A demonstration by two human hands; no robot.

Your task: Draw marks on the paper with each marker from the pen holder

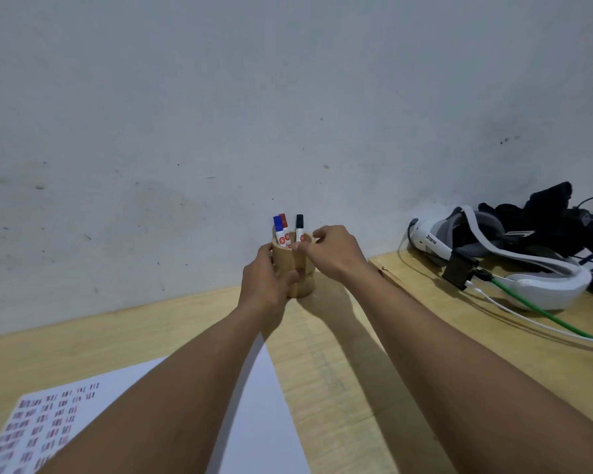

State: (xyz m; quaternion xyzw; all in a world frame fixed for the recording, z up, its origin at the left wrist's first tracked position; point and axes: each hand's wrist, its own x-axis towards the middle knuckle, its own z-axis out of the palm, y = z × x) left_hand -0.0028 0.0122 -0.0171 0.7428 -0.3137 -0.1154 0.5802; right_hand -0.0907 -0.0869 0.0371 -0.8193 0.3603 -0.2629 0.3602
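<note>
A round wooden pen holder (303,265) stands at the back of the table against the wall. Three markers stick up out of it: a blue-capped marker (278,227), a red-capped marker (284,223) just behind the blue one, and a black-capped marker (300,226) to their right. My left hand (266,285) is wrapped around the holder's left side. My right hand (332,251) hovers at the holder's right rim, fingers curled near the black marker, holding nothing that I can see. The white paper (254,398) lies near me, with several rows of red, blue and dark marks at its left.
The wooden table (339,371) runs to a grey wall. At the right lie a white headset (514,268), a black bundle (545,213), and green and white cables (545,316) trailing across the tabletop.
</note>
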